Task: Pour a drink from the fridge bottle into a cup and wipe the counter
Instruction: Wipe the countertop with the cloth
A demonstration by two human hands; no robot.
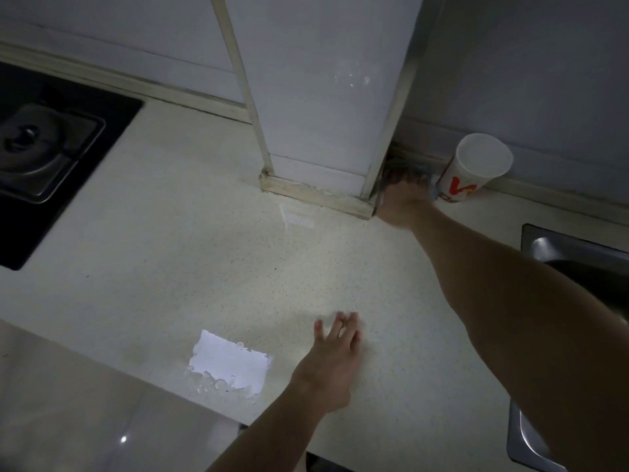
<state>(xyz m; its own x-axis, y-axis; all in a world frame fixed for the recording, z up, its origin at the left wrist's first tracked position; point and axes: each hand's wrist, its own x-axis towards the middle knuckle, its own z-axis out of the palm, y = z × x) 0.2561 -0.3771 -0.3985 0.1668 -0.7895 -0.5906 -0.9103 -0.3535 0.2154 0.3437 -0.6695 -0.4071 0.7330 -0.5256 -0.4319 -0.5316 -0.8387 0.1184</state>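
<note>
Right hand [405, 202] is at the far corner, where the white tiled pillar [323, 97] meets the wall. It sits on a grey cloth-like lump [403, 168]. Its fingers are blurred, so we cannot tell whether they grip the lump or only touch it. Left hand [335, 359] lies flat on the pale speckled stone table [170, 250], near centre, with its fingers [354, 323] spread wide and straight, holding nothing.

The white paper cup with red lettering [476, 172] stands upright against the far wall, just right of the right hand. We can't tell whether they touch or whether the cup holds any drink. The bottle is not in view.

Risks as we see them:
- Main one: the wrist or the lump clips the cup as the hand pulls out of the corner. Paper cups are light, so it would tip easily, and towards the steel sink [578, 253] if knocked right.
- The lump may be wedged against the pillar base. A hard tug could then jerk free sideways into the cup.
- The puddle of clear liquid [228, 366] sits at the near edge, left of the left hand. A wipe towards us would likely push it off onto the floor (better to sweep away from the edge).
- The left hand is bracing on a possibly wet surface, so it could slip.

The black gas stove [51, 148] is at far left, well apart from all this.
</note>
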